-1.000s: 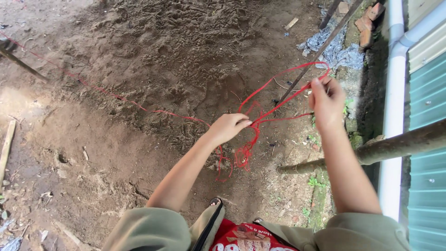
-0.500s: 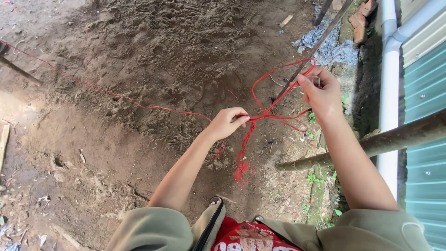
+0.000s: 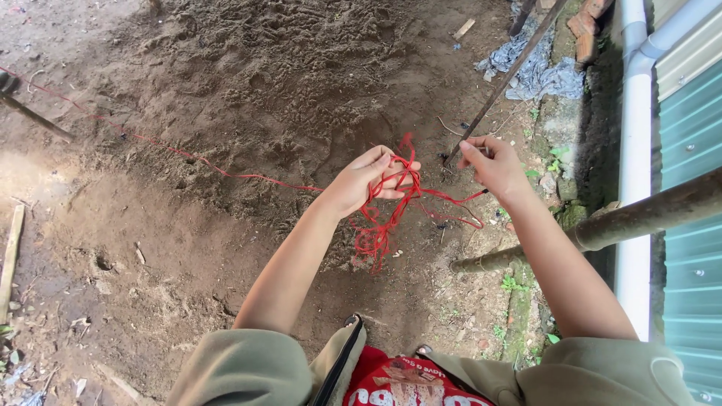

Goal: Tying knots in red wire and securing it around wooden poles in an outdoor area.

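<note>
Since the earlier frame the right hand (image 3: 492, 167) has dropped closer to the left hand (image 3: 368, 180), slackening the red string (image 3: 391, 214). Left fingers curl through its loops; the right pinches a strand. Thin, light and limp, it tangles easily, so it is best gripped near the left hand's bundle.

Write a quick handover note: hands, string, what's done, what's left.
Left hand: red string looped around its fingers, tangled bundle hanging below.
Right hand: pinching a strand that runs across to the left hand.
One long strand trails left over the dirt ground toward a stick.
Done: part of the string is gathered on the left hand.
Left: the long trailing strand lies ungathered.
</note>
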